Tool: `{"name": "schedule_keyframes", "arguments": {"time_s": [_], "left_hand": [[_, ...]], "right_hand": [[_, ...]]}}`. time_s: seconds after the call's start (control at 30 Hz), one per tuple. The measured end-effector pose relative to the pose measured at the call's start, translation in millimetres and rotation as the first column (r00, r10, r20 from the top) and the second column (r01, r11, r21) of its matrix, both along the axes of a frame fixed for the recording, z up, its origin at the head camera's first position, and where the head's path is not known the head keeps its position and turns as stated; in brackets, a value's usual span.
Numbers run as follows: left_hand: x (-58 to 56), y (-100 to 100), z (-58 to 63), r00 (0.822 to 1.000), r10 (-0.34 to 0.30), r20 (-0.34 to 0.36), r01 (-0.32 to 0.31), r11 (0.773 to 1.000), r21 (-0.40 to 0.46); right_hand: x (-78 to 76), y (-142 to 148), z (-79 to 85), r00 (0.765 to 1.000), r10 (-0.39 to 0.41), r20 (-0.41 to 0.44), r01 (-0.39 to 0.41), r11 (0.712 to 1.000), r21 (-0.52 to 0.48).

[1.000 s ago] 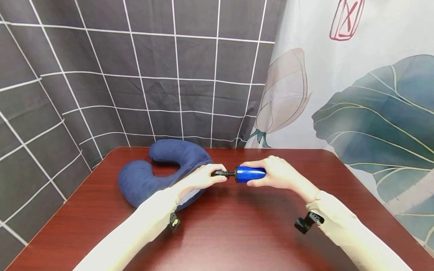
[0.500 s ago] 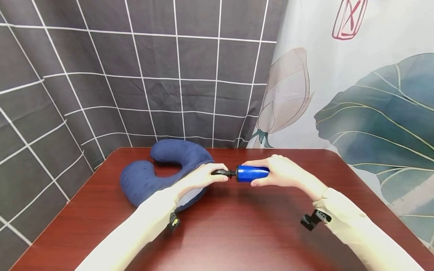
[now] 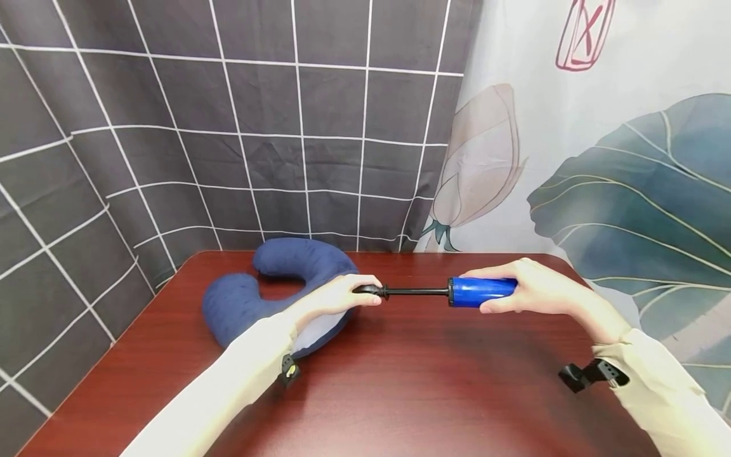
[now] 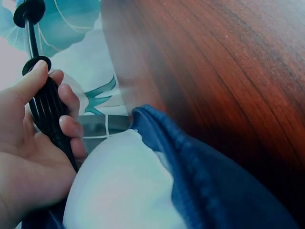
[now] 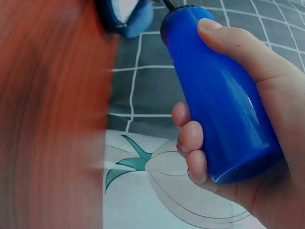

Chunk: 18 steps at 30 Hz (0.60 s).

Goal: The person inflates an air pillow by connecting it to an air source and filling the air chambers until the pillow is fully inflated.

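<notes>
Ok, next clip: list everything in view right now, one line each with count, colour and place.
Hand pump: 1, blue and black, held between both hands, rod extended
Neck pillow: 1, navy with a pale part, table's left side
Table: 1, reddish-brown, under the pillow
Grid cloth: at least 1, grey and white, behind and left
Lotus-print cloth: 1, white, teal and pink, right
Wrist cameras: 2, black, at the cuffs
Sleeves: 2, cream, on the forearms
Left hand: 1, bare, gripping the black handle
Right hand: 1, bare, gripping the blue barrel
</notes>
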<state>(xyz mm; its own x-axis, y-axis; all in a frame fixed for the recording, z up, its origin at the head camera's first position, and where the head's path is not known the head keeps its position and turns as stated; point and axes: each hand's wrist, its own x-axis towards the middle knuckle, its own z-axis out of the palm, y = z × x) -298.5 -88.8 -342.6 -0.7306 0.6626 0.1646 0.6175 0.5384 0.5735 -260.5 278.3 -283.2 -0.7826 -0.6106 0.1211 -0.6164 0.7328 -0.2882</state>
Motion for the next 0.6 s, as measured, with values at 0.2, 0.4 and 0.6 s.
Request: {"name": "schedule_keyframes", "arguments": {"time_s": [0.2,0.4,0.6], "left_hand": [[-0.1,-0.5,-4.8,0.999,-0.012,0.041,0.01,1.0,0.03],[0.8,-1.0,-7.1,0.998,-0.015,0.065,0.012,0.998,0.055],[3.7,1.6,-7.4,0.999,-0.002,0.044,0.001,1.0,0.029]], "right_hand": [[3.0,-4.7,-1.3,0.997,-0.02,0.073,0.022,0.999,-0.028],[-1.6,-37.4,-7.1,0.999,0.018,0.027,-0.017,0.999,-0.032],[-9.7,-76.9,-22.3,1.0,0.021,-0.009,-0.021,0.999,-0.035]]}}
